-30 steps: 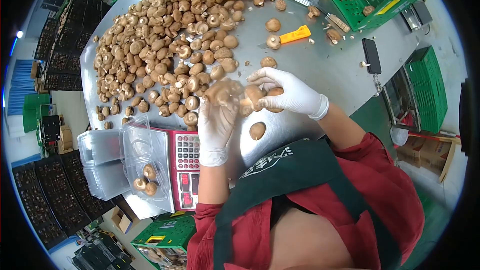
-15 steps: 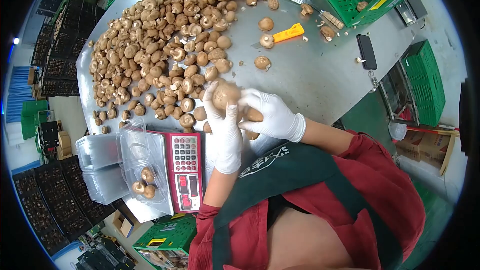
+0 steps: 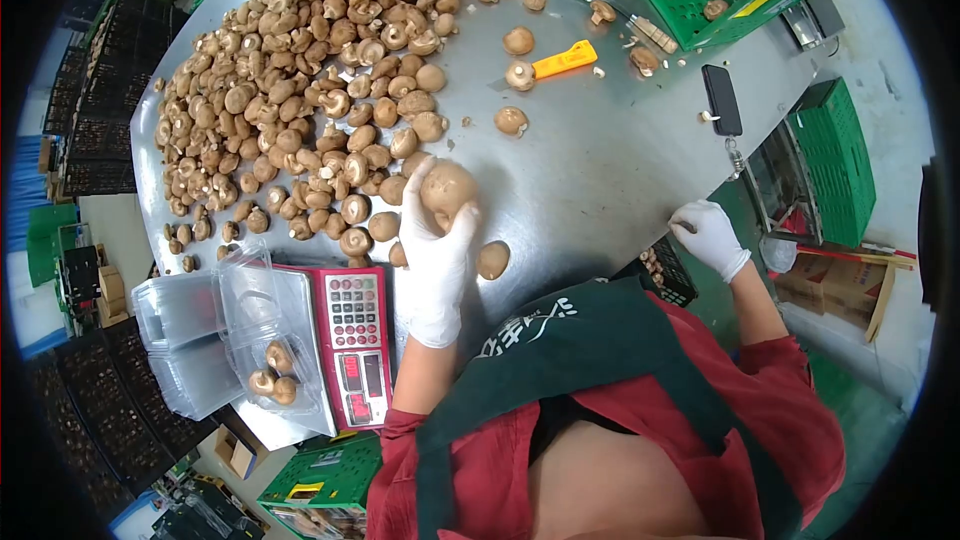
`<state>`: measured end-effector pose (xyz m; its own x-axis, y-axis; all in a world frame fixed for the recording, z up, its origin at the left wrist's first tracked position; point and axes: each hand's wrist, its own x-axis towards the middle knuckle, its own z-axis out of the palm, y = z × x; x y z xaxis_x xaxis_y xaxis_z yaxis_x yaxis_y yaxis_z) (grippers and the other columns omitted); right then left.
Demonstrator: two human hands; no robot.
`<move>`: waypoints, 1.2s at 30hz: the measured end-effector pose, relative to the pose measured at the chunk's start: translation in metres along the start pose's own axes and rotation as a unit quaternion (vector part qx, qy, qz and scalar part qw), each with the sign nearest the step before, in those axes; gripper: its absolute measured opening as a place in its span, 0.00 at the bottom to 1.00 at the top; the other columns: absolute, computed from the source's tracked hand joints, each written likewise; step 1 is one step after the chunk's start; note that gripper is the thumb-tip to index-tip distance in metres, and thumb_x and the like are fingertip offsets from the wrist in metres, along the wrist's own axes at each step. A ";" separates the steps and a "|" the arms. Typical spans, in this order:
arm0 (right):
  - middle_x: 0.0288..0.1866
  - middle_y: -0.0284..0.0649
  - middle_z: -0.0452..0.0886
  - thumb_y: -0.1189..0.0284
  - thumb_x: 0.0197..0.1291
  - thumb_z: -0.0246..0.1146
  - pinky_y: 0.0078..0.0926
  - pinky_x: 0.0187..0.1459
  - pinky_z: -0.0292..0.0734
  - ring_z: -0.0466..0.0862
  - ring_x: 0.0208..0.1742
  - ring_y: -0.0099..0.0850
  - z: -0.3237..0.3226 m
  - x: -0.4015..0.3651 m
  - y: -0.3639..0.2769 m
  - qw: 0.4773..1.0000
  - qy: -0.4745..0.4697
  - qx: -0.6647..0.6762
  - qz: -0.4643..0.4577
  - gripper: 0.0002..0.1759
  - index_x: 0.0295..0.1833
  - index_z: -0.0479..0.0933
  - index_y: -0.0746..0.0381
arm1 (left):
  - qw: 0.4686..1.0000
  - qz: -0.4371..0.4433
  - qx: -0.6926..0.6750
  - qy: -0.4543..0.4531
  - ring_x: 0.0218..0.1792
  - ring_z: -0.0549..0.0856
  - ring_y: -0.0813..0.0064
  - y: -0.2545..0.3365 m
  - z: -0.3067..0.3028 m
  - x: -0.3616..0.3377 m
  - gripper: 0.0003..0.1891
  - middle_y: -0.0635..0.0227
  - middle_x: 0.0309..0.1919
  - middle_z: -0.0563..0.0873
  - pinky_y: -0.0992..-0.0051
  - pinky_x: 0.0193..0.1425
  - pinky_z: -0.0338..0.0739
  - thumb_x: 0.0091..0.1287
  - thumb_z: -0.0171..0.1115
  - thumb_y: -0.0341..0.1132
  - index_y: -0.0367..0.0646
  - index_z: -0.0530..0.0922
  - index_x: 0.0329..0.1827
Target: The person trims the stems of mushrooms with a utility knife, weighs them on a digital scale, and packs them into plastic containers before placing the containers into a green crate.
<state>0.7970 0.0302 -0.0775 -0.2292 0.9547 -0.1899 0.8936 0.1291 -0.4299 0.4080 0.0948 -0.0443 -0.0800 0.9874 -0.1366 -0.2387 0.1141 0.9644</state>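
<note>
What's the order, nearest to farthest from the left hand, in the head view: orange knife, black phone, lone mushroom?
1. Lone mushroom, just right of the left hand and its held mushroom.
2. Orange knife, farther up the table.
3. Black phone, near the right edge.

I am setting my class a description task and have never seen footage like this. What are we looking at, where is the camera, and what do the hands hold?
No machine here: a person works with two gloved hands, and the single camera sits on their head, looking down, so the picture bends at its edges. The left hand holds one large mushroom. The right hand is past the edge of the metal table, above a dark crate; whether it holds anything cannot be told. On the table lie a pile of mushrooms, an orange knife and a black phone. A red scale carries a clear tray with three mushrooms.
</note>
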 end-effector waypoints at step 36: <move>0.53 0.46 0.81 0.68 0.59 0.62 0.36 0.57 0.75 0.79 0.56 0.45 0.035 0.182 -0.165 0.967 -0.032 0.129 -0.216 0.23 0.61 0.76 0.59 | 0.987 -0.021 0.159 0.001 0.56 0.80 0.71 0.001 -0.088 0.033 0.33 0.62 0.62 0.76 0.73 0.59 0.77 0.58 0.69 0.24 0.40 0.71 0.69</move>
<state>0.5941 0.1731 -0.0716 -0.5900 0.8074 0.0059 0.5858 0.4331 -0.6850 0.3199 0.1178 -0.0681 -0.0783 0.9807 -0.1790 0.0748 0.1848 0.9799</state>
